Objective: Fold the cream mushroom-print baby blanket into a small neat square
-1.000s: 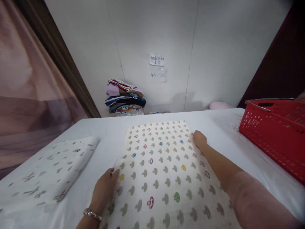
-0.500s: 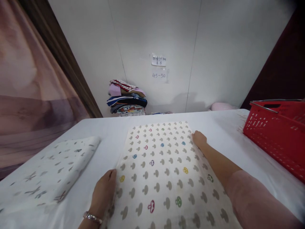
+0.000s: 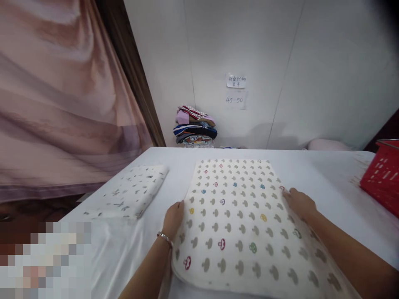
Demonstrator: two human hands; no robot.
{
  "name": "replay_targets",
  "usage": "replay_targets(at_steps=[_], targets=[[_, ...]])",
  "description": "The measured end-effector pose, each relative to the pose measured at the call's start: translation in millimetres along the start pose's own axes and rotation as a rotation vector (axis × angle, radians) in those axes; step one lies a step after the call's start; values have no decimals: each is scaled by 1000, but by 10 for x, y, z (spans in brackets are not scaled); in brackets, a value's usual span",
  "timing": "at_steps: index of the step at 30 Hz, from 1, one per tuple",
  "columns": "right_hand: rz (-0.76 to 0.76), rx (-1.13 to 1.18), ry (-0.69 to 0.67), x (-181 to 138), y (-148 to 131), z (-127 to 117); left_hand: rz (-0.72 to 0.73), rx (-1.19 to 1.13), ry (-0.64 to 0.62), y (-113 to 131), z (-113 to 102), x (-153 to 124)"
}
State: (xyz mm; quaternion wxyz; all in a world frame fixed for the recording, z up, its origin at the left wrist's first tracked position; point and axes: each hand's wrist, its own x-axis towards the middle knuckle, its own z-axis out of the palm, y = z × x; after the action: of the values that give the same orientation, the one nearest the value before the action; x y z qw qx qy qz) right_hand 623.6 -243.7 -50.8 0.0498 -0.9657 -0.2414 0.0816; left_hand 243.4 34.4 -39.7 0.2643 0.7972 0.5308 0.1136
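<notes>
A cream cloth with a mushroom print (image 3: 237,207) lies folded flat on the white table (image 3: 327,178). My left hand (image 3: 174,218), a bracelet on its wrist, holds the cloth's left edge with curled fingers. My right hand (image 3: 299,202) rests on the cloth's right edge, fingers pressed down on the fabric. The near edge of the cloth is lifted a little off the table.
A second folded white printed cloth (image 3: 131,191) lies to the left on the table. A red plastic basket (image 3: 382,174) stands at the right edge. A stack of folded clothes (image 3: 195,131) sits against the back wall. A pink curtain (image 3: 62,104) hangs at left.
The view has turned left, so the basket has slid to the frame's edge. My right hand has drawn back along the cloth's right edge toward me. The left hand keeps the left edge.
</notes>
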Motion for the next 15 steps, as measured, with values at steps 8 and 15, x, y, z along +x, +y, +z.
replay_targets(at_steps=[8,15], targets=[[40,240,-73,-1302,652,267,28,-80,-107,-147,-89,-383],[-33,414,-8,-1432,1078,500,-46,-225,-67,-217,-148,-704]])
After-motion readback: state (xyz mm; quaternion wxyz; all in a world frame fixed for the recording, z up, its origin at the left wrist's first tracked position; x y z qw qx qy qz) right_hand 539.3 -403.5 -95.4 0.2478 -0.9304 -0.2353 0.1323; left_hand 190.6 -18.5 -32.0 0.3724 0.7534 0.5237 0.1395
